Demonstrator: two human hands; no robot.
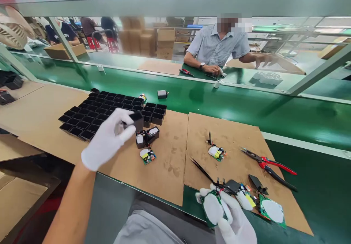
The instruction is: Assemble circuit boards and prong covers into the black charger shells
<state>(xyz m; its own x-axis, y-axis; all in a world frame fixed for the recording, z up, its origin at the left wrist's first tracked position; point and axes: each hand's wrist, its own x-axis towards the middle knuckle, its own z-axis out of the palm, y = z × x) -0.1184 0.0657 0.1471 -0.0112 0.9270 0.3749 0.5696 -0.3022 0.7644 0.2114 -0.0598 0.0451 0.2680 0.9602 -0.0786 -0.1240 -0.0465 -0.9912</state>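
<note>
My left hand (111, 138), in a white glove, is closed around a black open-topped plastic case (137, 122) at the near right edge of the grouped cases. In its white glove, my right hand (231, 218) grips a green circuit board (213, 209) with a large white round patch. Black tweezers (202, 170) reach up and left from beside that hand; whether its fingers hold them too I cannot tell. Just right of it lie another circuit board with yellow and white parts (245, 199), a black cover piece (257, 184) and a white-patched board (272, 210).
Rows of black cases (93, 114) stand on cardboard (170, 145). Two filled cases (148, 136) and a small board (147, 156) lie nearby. Red-handled pliers (267, 164) and another board (216, 152) rest at right. Beyond the green belt (186, 94), a person (219, 46) works.
</note>
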